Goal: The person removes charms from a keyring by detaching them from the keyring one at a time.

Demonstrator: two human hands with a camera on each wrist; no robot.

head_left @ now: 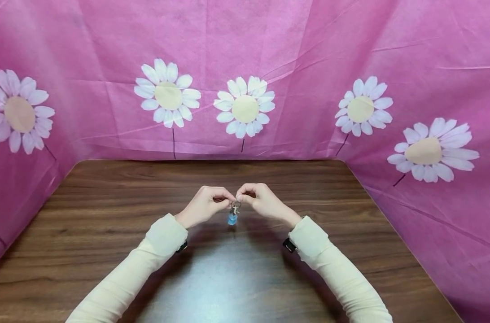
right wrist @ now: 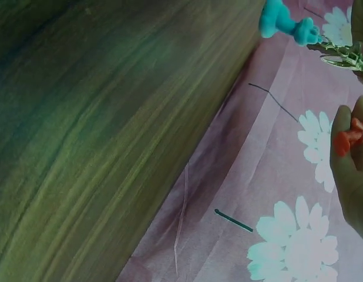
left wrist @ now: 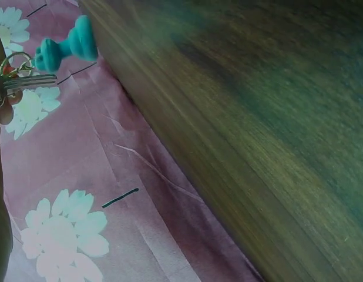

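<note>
Key ring (head_left: 238,204) up in the air over the middle of the worktop (head_left: 229,273), keys (left wrist: 32,82) and a blue charm (head_left: 232,219) hanging below it.

My left hand (head_left: 202,204): thumb and finger brought together in a pinch on the ring. My right hand (head_left: 265,202): fingertips close against it, the fingers curled in around a small orange piece (right wrist: 349,141), shape mostly hidden. Cannot tell whether that piece or my right fingertips touch the ring.

Handling, by my judgement: the whole bunch light. Ring thin, stiff and springy, smooth enough to slide between fingertips; best pinched at its top, clear of the keys. Keys hard, loose, apt to swing and tangle. Charm looks like rubber or plastic, hardly fragile; its body would give a fuller grip. Orange piece small, easily dropped; best taken by its thicker end.
</note>
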